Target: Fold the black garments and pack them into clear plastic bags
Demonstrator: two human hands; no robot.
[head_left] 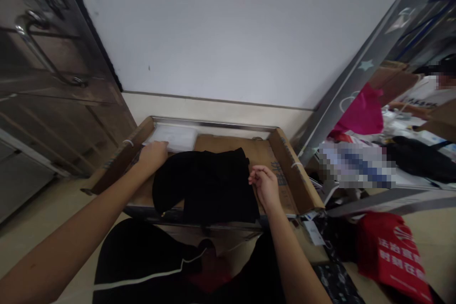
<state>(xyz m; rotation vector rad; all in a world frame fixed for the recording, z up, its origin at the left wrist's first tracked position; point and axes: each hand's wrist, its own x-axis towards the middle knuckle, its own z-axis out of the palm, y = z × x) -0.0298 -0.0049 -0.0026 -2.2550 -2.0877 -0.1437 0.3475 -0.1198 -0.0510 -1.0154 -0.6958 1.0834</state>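
A folded black garment (217,185) lies across a cardboard-lined tray in front of me, with one rounded black part spreading to the left. At the tray's back left is a flat stack of whitish plastic bags (174,137). My left hand (154,156) is closed at the near left corner of this stack, apparently on the top bag; its fingertips are partly hidden. Beside the garment's right edge, my right hand (265,184) hovers with loosely bent fingers slightly apart. Nothing shows in it.
The cardboard tray (295,171) has raised sides and backs onto a white wall (221,33). A metal door with a handle (46,57) is at left. To the right are a cluttered table, a person, and a red bag (392,251) low down.
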